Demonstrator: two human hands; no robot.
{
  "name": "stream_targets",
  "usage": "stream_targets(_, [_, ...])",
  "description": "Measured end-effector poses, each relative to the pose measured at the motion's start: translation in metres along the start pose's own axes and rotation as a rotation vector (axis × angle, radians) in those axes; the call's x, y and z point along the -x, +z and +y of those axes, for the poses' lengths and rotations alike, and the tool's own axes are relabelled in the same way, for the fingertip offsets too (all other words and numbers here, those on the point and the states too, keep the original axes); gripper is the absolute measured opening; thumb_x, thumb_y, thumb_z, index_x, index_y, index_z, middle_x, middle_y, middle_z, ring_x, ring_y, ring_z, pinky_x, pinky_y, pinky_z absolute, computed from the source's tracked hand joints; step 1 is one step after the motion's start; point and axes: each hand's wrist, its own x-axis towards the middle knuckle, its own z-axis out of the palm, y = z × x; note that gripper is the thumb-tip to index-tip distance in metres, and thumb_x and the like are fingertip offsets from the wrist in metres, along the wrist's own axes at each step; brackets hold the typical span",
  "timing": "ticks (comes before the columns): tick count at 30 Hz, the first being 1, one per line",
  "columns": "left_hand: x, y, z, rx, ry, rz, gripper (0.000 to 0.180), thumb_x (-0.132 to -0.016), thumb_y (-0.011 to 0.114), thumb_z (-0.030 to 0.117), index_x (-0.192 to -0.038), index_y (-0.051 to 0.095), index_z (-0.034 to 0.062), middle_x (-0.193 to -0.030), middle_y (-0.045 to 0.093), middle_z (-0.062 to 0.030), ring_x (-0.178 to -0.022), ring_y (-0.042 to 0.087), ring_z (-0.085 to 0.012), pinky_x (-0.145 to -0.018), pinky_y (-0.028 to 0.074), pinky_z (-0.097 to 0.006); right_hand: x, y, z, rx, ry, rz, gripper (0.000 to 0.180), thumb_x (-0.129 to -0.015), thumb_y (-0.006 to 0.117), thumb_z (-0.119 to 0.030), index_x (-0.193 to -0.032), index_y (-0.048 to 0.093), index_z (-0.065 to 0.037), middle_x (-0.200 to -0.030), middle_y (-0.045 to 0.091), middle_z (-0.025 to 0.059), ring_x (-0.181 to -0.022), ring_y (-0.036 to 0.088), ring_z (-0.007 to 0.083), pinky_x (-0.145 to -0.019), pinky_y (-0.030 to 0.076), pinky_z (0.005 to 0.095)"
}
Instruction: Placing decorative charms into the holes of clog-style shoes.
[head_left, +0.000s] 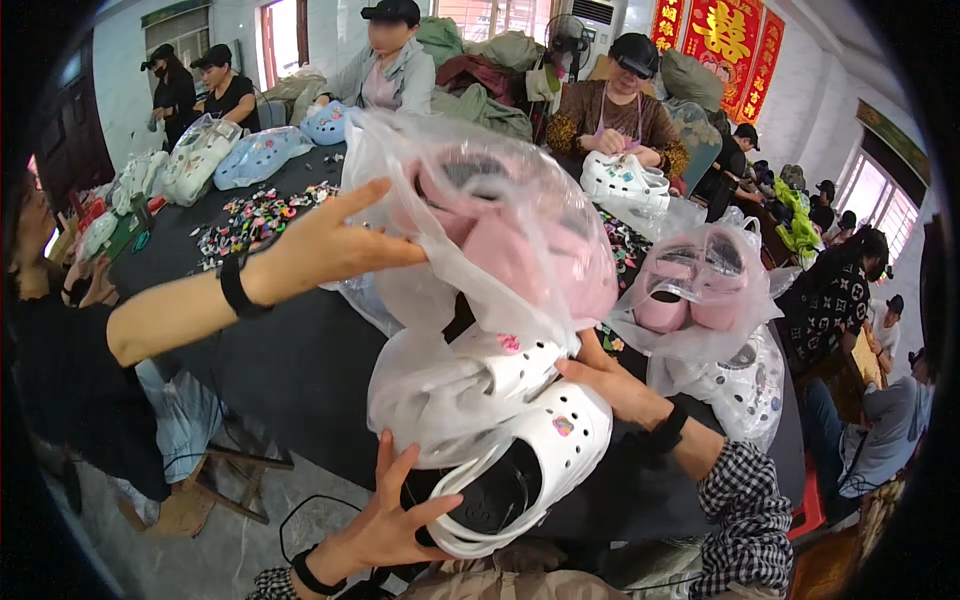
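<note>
In front of me is a pair of white clogs (582, 420) with small charms on their toes, partly inside a clear plastic bag (400, 395). My left hand (385, 515) holds the nearer clog by its heel end, fingers spread around the heel strap. At the toe end, my right hand (625, 385) grips the pair, its fingertips partly hidden behind it. Right above hangs a clear bag of pink clogs (520, 245). A co-worker's hand (350, 230) reaches in from the left, fingers stretched against that bag.
Bagged pink clogs (715, 280) rest over bagged white clogs (745, 385) on the dark table (270, 370) at right. Loose charms (250, 220) and blue bagged clogs (262, 155) lie at left. Across the table, a person handles white clogs (622, 178). A wooden stool (215, 485) stands left.
</note>
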Motion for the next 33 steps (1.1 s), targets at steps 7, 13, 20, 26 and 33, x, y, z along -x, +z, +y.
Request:
stream_targets(7, [0.060, -0.030, 0.007, -0.262, 0.065, 0.019, 0.067, -0.061, 0.096, 0.045, -0.122, 0.072, 0.0326, -0.166, 0.004, -0.0211, -0.149, -0.004, -0.0600, -0.118, 0.005, -0.071, 0.012, 0.046, -0.012, -0.023, 0.366, 0.030, 0.067, -0.098, 0.069, -0.040, -0.146, 0.045, 0.001, -0.129, 0.063, 0.0102, -0.108, 0.064, 0.0157, -0.093, 0.053, 0.0317])
stream_targets(13, [0.116, -0.062, 0.015, -0.461, -0.142, 0.242, 0.085, -0.063, 0.096, 0.046, -0.134, 0.052, 0.0366, -0.165, 0.013, -0.0202, -0.152, 0.006, -0.0544, -0.119, 0.016, -0.071, -0.054, 0.123, -0.024, 0.169, -0.368, -0.186, 0.083, -0.101, 0.065, -0.035, -0.160, 0.017, -0.003, -0.151, 0.043, 0.0149, -0.136, 0.045, 0.0217, -0.111, 0.039, 0.0349])
stream_targets(20, [0.122, -0.081, 0.012, -0.516, -0.399, 0.399, 0.086, -0.072, 0.091, 0.045, -0.140, 0.044, 0.0189, -0.161, 0.014, -0.0278, -0.150, 0.013, -0.0528, -0.118, 0.027, -0.064, -0.141, 0.213, -0.053, 0.120, -0.431, -0.120, 0.060, -0.100, 0.062, -0.030, -0.149, 0.042, -0.001, -0.148, 0.048, 0.0274, -0.134, 0.052, 0.0335, -0.110, 0.041, 0.0354])
stream_targets(26, [0.056, -0.083, 0.014, -0.613, -0.477, 0.480, 0.080, -0.070, 0.093, 0.030, -0.130, 0.047, 0.0046, -0.158, 0.021, -0.0258, -0.150, 0.014, -0.0526, -0.117, 0.022, -0.064, -0.100, 0.243, -0.070, 0.445, -0.973, -0.098, 0.042, -0.094, 0.065, -0.018, -0.133, 0.057, -0.003, -0.141, 0.053, 0.0185, -0.131, 0.051, 0.0406, -0.111, 0.040, 0.0452])
stream_targets(33, [0.023, -0.109, -0.038, -0.605, -0.391, 0.438, 0.084, -0.064, 0.090, 0.016, -0.134, 0.045, 0.0069, -0.161, 0.028, -0.0220, -0.154, 0.015, -0.0461, -0.122, 0.021, -0.057, -0.034, 0.137, -0.081, 1.398, -1.041, 0.122, 0.034, -0.077, 0.067, -0.023, -0.104, 0.067, -0.002, -0.135, 0.054, 0.0186, -0.139, 0.041, 0.0367, -0.116, 0.029, 0.0612])
